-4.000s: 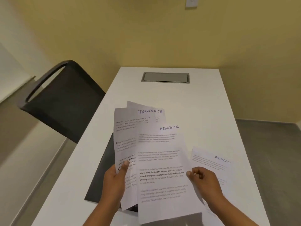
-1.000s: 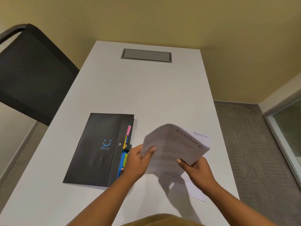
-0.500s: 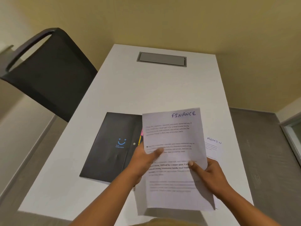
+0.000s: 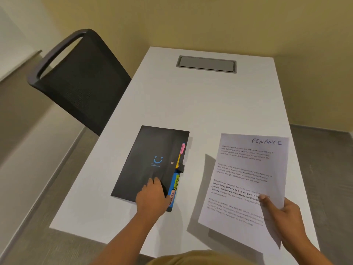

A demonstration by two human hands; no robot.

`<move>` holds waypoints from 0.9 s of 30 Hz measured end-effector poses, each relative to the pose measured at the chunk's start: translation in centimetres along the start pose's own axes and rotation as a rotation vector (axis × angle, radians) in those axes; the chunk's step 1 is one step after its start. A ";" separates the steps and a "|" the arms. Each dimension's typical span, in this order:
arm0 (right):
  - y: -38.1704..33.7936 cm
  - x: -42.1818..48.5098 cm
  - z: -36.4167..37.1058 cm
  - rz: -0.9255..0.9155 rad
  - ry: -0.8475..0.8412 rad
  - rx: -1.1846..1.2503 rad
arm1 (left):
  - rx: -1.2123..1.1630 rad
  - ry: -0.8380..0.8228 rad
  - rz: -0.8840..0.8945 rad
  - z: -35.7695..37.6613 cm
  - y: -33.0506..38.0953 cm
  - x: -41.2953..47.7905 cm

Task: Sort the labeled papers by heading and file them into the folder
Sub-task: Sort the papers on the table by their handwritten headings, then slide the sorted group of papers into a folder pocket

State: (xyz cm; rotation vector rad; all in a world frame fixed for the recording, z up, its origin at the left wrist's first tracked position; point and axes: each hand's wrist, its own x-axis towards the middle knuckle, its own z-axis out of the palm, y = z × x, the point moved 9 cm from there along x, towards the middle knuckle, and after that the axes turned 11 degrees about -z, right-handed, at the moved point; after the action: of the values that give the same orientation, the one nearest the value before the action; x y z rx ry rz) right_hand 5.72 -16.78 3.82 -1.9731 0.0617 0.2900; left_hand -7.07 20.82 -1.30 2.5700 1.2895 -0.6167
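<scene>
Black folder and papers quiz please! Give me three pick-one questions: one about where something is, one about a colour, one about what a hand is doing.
1. Where is the flat black folder compared with the white paper sheet headed FINANCE?
A) left of it
B) right of it
C) on top of it

2. What colour is the smiley face printed on the folder?
A) red
B) blue
C) white

3. What is the right hand doing?
A) waving, empty
B) holding a pen
C) holding the sheet

Answers:
1 A, the folder lies on the white table to the sheet's left.
2 B, the smile is blue.
3 C, its thumb and fingers pinch the sheet's right edge.
</scene>
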 end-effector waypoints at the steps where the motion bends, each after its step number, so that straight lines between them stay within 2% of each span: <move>1: 0.0 -0.1 0.2 -0.003 0.000 0.003 | 0.024 0.004 0.024 -0.4 0.2 -0.1; 9: 0.1 -0.1 1.9 -0.020 -0.047 0.016 | 0.220 0.069 0.161 -2.9 0.8 0.2; 15: -0.4 0.4 1.7 -0.032 -0.037 0.014 | 0.403 -0.002 0.192 -3.7 1.3 0.7; 19: -0.4 0.4 1.6 -0.010 -0.035 0.027 | 0.366 -0.003 0.143 -3.3 1.4 1.4; 27: 0.5 -0.1 1.1 0.016 -0.037 0.034 | 0.424 0.091 0.230 -0.1 1.6 0.6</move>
State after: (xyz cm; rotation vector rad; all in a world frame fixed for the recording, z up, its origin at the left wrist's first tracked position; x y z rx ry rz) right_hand 5.32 -16.02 2.97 -1.9335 0.0584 0.3343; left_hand -5.40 20.32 -1.48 3.0617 0.9440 -0.8076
